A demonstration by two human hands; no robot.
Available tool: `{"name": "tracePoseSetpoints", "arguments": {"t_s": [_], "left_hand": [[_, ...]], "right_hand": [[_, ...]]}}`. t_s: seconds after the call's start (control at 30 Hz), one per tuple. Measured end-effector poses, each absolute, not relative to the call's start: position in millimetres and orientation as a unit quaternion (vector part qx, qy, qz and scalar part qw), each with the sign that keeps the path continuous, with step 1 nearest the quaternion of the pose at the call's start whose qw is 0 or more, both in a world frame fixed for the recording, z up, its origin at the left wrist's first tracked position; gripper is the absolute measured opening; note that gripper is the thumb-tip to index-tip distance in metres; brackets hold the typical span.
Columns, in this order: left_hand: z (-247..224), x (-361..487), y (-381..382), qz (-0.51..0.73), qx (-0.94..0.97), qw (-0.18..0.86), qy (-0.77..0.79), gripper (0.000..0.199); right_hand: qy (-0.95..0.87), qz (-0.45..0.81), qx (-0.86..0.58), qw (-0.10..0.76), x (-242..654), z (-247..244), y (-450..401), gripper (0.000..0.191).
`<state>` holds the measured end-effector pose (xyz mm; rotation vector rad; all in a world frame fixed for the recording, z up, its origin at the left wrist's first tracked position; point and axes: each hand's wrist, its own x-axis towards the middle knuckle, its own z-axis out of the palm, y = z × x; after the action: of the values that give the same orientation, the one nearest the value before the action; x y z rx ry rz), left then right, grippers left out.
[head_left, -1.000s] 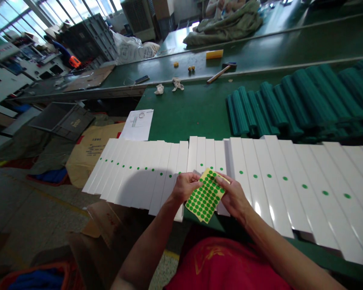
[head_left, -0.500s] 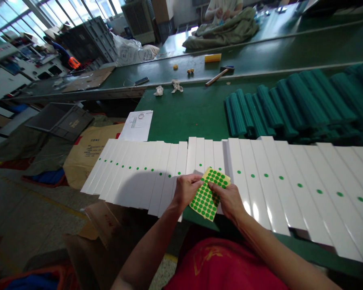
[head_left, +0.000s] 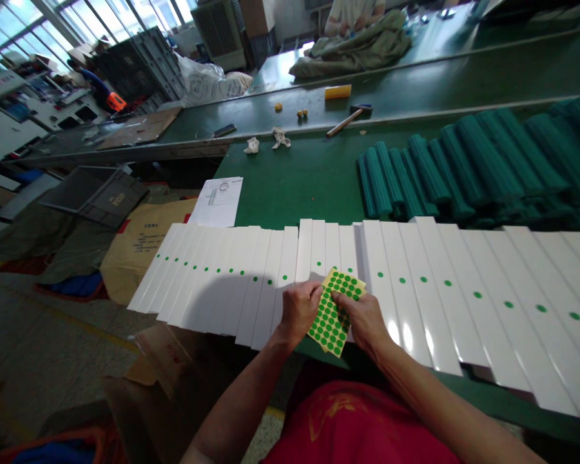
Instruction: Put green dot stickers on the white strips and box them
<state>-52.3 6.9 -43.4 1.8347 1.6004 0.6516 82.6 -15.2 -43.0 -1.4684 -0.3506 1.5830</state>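
A yellow sticker sheet with rows of round green stickers is held over the row of white boxes. My right hand grips it from the right, thumb pressed on its face. At the sheet's left edge my left hand is closed, its curled fingers against the paper; the fingertips are partly hidden. A second sheet edge peeks out underneath. The long white boxes lie side by side, overlapping, most showing one green dot. One box just above my left hand shows no dot.
Green ribbed rolls are heaped at the right behind the boxes. A printed paper lies at the left. Farther back are a hammer, a yellow roll and crumpled scraps. A person handles cloth across the table.
My left hand's fingers, stretched onto the sheet's upper left before, are now curled in at its edge. The lower sheet shows more at the bottom. My right hand stays nearly still.
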Motion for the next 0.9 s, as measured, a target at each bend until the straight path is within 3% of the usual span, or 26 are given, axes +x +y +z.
{"name": "tracePoseSetpoints", "arguments": {"t_s": [0.37, 0.67, 0.9], "left_hand": [[-48.3, -44.9, 30.4, 0.195, 0.766, 0.189, 0.583, 0.017], [-50.5, -59.3, 86.3, 0.156, 0.756, 0.180, 0.610, 0.009], [-72.9, -64.8, 113.5, 0.027, 0.771, 0.141, 0.620, 0.014]], "right_hand": [[-0.113, 0.624, -0.591, 0.498, 85.4, -49.7, -11.8, 0.022], [-0.084, 0.614, -0.605, 0.500, 95.4, -47.6, -9.8, 0.023], [-0.077, 0.620, -0.605, 0.494, 100.4, -52.3, -12.7, 0.024]]}}
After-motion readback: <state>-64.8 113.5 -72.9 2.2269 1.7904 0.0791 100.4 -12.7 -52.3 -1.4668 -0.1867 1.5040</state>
